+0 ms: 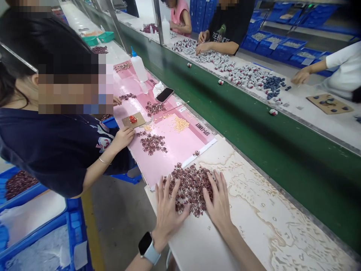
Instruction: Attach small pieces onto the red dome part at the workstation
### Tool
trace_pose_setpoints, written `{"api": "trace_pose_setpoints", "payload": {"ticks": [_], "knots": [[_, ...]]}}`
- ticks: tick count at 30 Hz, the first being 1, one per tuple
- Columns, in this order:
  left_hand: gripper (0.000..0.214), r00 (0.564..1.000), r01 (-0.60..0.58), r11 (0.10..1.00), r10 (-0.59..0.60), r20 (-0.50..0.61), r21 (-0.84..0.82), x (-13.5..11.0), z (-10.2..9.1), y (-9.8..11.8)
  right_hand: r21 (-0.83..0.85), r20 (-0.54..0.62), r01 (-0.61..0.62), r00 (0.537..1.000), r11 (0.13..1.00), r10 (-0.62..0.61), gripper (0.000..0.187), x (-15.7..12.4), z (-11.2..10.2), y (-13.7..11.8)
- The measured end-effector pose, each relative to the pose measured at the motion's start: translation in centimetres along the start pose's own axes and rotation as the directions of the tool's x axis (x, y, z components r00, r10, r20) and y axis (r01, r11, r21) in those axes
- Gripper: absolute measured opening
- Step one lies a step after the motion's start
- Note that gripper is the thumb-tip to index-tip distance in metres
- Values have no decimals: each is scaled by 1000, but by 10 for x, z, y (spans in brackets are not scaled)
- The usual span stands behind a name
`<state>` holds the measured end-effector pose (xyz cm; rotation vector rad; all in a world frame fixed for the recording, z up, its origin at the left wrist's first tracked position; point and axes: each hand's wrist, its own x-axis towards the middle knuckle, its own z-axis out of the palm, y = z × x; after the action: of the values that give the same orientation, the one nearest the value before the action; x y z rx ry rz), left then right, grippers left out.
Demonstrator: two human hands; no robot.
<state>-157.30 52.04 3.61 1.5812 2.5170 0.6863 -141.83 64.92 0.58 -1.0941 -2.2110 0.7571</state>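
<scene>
Long white workbench (254, 210); at its near end, a pile of small maroon-and-white pieces (191, 190) lies just past the edge of the pink sheet (172, 162). Left hand (169, 214) and right hand (218, 197) spread wide, flat against the pile's sides, holding nothing.

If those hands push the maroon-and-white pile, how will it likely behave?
The pile will probably slide and spread easily: its small pieces lie loose between the left hand and right hand. Each piece looks light, and stray ones nearby hint they scatter.
</scene>
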Motion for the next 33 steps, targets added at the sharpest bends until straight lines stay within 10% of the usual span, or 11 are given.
{"api": "trace_pose_setpoints", "payload": {"ticks": [11, 19, 33], "knots": [[69, 998, 63, 993, -65, -17, -101, 47, 34, 29, 66, -119, -149, 981, 987, 156, 49, 2, 32, -16], [48, 986, 125, 871, -161, -36, -475, 35, 50, 47, 348, -114, -268, 939, 898, 324, 51, 5, 31, -34], [41, 962, 203, 466, -257, 89, -861, 44, 57, 104, 892, 96, -363, 736, 271, 670, 50, -1, 9, -30]]}}
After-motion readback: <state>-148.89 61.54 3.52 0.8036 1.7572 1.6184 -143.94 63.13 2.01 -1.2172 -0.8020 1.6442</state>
